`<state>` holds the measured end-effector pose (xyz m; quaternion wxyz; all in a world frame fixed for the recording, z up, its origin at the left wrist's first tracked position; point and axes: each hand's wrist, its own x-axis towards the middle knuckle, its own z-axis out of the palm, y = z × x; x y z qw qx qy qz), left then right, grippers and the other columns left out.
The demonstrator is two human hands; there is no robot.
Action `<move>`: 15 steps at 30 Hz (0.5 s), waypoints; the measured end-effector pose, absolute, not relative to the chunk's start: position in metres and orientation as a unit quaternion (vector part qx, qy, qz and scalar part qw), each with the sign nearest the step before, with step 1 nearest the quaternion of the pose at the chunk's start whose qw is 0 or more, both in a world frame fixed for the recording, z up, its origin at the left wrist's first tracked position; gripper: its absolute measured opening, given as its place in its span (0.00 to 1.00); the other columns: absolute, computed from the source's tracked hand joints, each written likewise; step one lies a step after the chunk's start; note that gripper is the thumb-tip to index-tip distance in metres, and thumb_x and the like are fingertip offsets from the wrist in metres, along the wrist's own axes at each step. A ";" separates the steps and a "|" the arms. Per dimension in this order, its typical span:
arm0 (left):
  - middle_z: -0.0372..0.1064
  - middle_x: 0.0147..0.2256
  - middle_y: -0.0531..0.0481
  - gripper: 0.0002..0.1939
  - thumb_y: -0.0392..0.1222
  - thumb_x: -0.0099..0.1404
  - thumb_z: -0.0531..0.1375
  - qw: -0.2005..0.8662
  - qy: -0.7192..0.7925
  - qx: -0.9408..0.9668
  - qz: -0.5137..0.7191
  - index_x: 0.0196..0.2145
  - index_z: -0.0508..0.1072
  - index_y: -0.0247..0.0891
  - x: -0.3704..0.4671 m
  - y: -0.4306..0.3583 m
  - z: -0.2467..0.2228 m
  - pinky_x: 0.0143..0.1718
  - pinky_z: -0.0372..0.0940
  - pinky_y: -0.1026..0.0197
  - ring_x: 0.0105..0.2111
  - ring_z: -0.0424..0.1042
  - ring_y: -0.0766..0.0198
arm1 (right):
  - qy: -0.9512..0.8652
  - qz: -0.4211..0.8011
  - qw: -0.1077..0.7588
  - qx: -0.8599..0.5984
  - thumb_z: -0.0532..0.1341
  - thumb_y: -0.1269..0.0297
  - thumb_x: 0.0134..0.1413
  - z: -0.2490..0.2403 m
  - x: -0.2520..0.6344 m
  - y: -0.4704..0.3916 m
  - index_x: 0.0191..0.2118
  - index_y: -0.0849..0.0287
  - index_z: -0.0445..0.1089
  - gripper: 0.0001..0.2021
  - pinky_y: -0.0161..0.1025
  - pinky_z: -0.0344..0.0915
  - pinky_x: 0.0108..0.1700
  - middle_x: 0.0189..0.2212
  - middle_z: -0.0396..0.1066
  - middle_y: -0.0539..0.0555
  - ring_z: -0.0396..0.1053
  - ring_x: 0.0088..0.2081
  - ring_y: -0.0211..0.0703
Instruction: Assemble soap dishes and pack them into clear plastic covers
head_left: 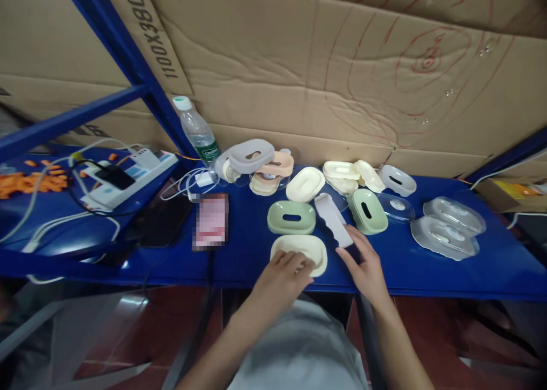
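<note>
Head: cream dish (319, 253) under left hand (284, 275)

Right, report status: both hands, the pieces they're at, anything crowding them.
Left hand at cream dish, grip unclear. Right hand holding pale lavender dish, tilted on its side. Green dishes close on either side of the lavender one.

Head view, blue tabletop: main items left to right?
Orange pile → white power strip → pixelated pink rectangle → flat-lying green dish → pale lilac piece in the right hand → tilted green dish → overlapping clear covers.
</note>
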<state>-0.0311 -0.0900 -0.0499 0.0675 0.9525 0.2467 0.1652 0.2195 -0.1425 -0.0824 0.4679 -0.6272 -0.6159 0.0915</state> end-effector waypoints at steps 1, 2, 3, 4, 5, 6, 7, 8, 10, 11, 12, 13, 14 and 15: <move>0.76 0.52 0.42 0.18 0.41 0.74 0.65 0.071 0.251 0.948 0.184 0.59 0.72 0.38 -0.032 -0.084 -0.054 0.54 0.72 0.47 0.51 0.77 0.50 | -0.630 0.092 0.460 -0.619 0.65 0.59 0.69 -0.080 0.218 -0.143 0.65 0.49 0.72 0.21 0.59 0.68 0.68 0.64 0.73 0.59 0.67 0.68 0.56; 0.75 0.56 0.40 0.21 0.41 0.74 0.65 0.072 0.249 0.944 0.202 0.61 0.71 0.39 -0.034 -0.079 -0.056 0.57 0.71 0.46 0.55 0.76 0.50 | -0.645 0.090 0.451 -0.610 0.65 0.61 0.70 -0.078 0.217 -0.144 0.65 0.48 0.72 0.20 0.60 0.67 0.69 0.65 0.72 0.58 0.65 0.70 0.57; 0.74 0.58 0.40 0.22 0.41 0.74 0.65 0.073 0.247 0.940 0.223 0.63 0.70 0.40 -0.037 -0.075 -0.058 0.61 0.70 0.45 0.58 0.75 0.49 | -0.659 0.085 0.442 -0.602 0.64 0.63 0.70 -0.076 0.215 -0.145 0.65 0.47 0.72 0.20 0.62 0.67 0.69 0.65 0.72 0.58 0.63 0.72 0.57; 0.73 0.59 0.40 0.21 0.40 0.75 0.64 0.075 0.252 0.934 0.241 0.63 0.70 0.41 -0.041 -0.073 -0.059 0.64 0.68 0.44 0.60 0.73 0.49 | -0.671 0.078 0.434 -0.596 0.63 0.64 0.71 -0.074 0.213 -0.146 0.64 0.47 0.72 0.20 0.63 0.66 0.70 0.65 0.71 0.57 0.60 0.73 0.57; 0.73 0.59 0.40 0.19 0.39 0.75 0.63 0.078 0.268 0.925 0.258 0.62 0.71 0.43 -0.047 -0.071 -0.060 0.65 0.67 0.43 0.61 0.73 0.49 | -0.682 0.071 0.426 -0.590 0.62 0.66 0.71 -0.073 0.211 -0.147 0.64 0.46 0.72 0.19 0.64 0.66 0.70 0.65 0.71 0.57 0.59 0.74 0.57; 0.73 0.59 0.40 0.19 0.39 0.75 0.63 0.085 0.295 0.912 0.272 0.62 0.71 0.44 -0.053 -0.069 -0.061 0.65 0.67 0.41 0.61 0.73 0.48 | -0.693 0.066 0.418 -0.584 0.62 0.67 0.71 -0.071 0.209 -0.148 0.63 0.46 0.72 0.19 0.65 0.66 0.70 0.65 0.71 0.57 0.58 0.74 0.57; 0.72 0.60 0.40 0.20 0.40 0.75 0.64 0.096 0.329 0.896 0.282 0.62 0.71 0.45 -0.059 -0.068 -0.063 0.64 0.68 0.40 0.61 0.73 0.47 | -0.704 0.064 0.407 -0.579 0.61 0.68 0.71 -0.070 0.206 -0.149 0.62 0.47 0.72 0.19 0.65 0.66 0.70 0.65 0.72 0.57 0.57 0.74 0.58; 0.71 0.62 0.39 0.23 0.41 0.74 0.65 0.112 0.361 0.880 0.287 0.64 0.69 0.46 -0.064 -0.067 -0.064 0.63 0.69 0.40 0.62 0.73 0.46 | -0.716 0.067 0.393 -0.574 0.61 0.69 0.70 -0.069 0.204 -0.150 0.62 0.47 0.73 0.18 0.65 0.66 0.70 0.64 0.72 0.57 0.57 0.75 0.58; 0.65 0.67 0.38 0.32 0.43 0.72 0.67 0.153 0.394 0.861 0.282 0.69 0.63 0.48 -0.072 -0.065 -0.066 0.63 0.71 0.40 0.65 0.70 0.45 | -0.739 0.080 0.362 -0.563 0.60 0.70 0.70 -0.067 0.200 -0.149 0.60 0.48 0.73 0.17 0.65 0.67 0.70 0.66 0.71 0.57 0.57 0.75 0.58; 0.62 0.69 0.38 0.37 0.43 0.71 0.68 0.174 0.394 0.859 0.277 0.72 0.59 0.50 -0.073 -0.063 -0.067 0.63 0.71 0.41 0.67 0.68 0.44 | -0.748 0.089 0.347 -0.558 0.59 0.70 0.71 -0.065 0.198 -0.148 0.59 0.49 0.74 0.17 0.64 0.67 0.70 0.67 0.70 0.57 0.57 0.75 0.57; 0.59 0.71 0.38 0.41 0.43 0.71 0.68 0.191 0.389 0.859 0.271 0.74 0.55 0.51 -0.073 -0.062 -0.067 0.64 0.70 0.41 0.69 0.66 0.45 | -0.757 0.096 0.336 -0.553 0.58 0.71 0.71 -0.064 0.197 -0.146 0.59 0.49 0.74 0.17 0.63 0.67 0.70 0.68 0.68 0.57 0.57 0.75 0.57; 0.57 0.72 0.38 0.43 0.44 0.70 0.69 0.200 0.383 0.861 0.267 0.75 0.53 0.52 -0.072 -0.060 -0.067 0.65 0.69 0.41 0.70 0.64 0.44 | -0.763 0.099 0.329 -0.548 0.57 0.72 0.71 -0.062 0.197 -0.143 0.60 0.50 0.73 0.18 0.62 0.67 0.70 0.69 0.67 0.57 0.56 0.75 0.56; 0.55 0.73 0.38 0.44 0.44 0.70 0.69 0.202 0.379 0.864 0.265 0.76 0.51 0.53 -0.070 -0.058 -0.067 0.67 0.68 0.40 0.71 0.62 0.44 | -0.767 0.099 0.325 -0.544 0.56 0.72 0.71 -0.061 0.197 -0.140 0.60 0.50 0.73 0.18 0.61 0.66 0.71 0.69 0.67 0.56 0.56 0.75 0.55; 0.54 0.74 0.37 0.45 0.45 0.70 0.69 0.199 0.378 0.864 0.267 0.76 0.51 0.53 -0.067 -0.056 -0.066 0.68 0.67 0.40 0.72 0.61 0.43 | -0.769 0.094 0.324 -0.542 0.56 0.72 0.72 -0.060 0.197 -0.137 0.60 0.50 0.73 0.18 0.61 0.66 0.71 0.69 0.67 0.56 0.56 0.75 0.54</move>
